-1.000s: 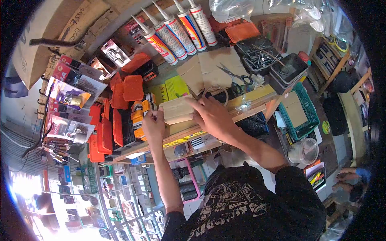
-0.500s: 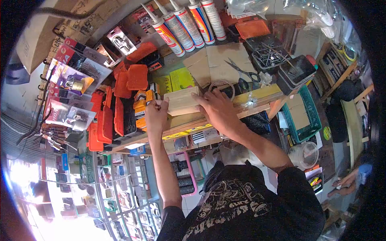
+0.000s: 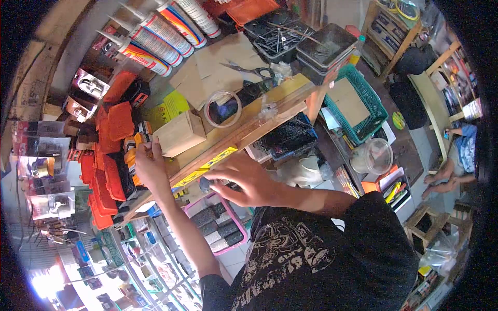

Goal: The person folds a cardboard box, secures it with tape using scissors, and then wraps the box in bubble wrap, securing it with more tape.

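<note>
A plain brown box (image 3: 179, 136) sits on the wooden bench near its front edge. At its left end my left hand (image 3: 151, 168) is closed, the thumb against the box and the other fingers curled beside small yellow-orange boxes (image 3: 139, 139). My right hand (image 3: 246, 181) is below the bench's front edge, apart from the box. Its fingers are bent around a small dark thing (image 3: 205, 183) that I cannot make out. Just right of the box lies a ring-shaped roll of clear tape (image 3: 223, 109). Black-handled scissors (image 3: 249, 71) rest behind it on flat cardboard (image 3: 215, 67).
Sealant tubes (image 3: 158, 36) stand at the back. Orange plastic cases (image 3: 111, 176) crowd the left, and a black tray of screws (image 3: 275, 41) is at the back. A green basket (image 3: 358, 103) is on the right. Another person's hands (image 3: 441, 179) show at far right.
My right hand has let go of the box and moved down below the bench edge. My left hand stays at the box's left end. The whole view has turned and shifted.
</note>
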